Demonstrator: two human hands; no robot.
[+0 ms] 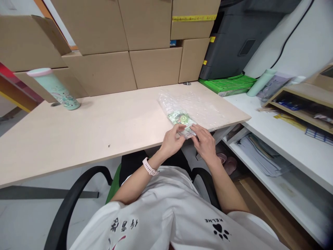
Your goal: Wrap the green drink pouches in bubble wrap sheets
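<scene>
A flat item with a green print (180, 117) lies on clear bubble wrap (208, 109) near the table's front edge. Part of the wrap is folded over the item, and the rest spreads to the right and back. My left hand (172, 141) grips the near left edge of the wrapped item, its thumb below and its fingers bent on top. On the near right edge, my right hand (204, 141) holds the wrap with curled fingers, close beside the left. What kind of item the wrap covers cannot be made out.
A mint tumbler with a pink lid (56, 89) stands at the table's back left. Cardboard boxes (156, 67) line the back edge. To the right are a green box (229, 85), a dark grey case (226, 45) and a white shelf unit (293, 126).
</scene>
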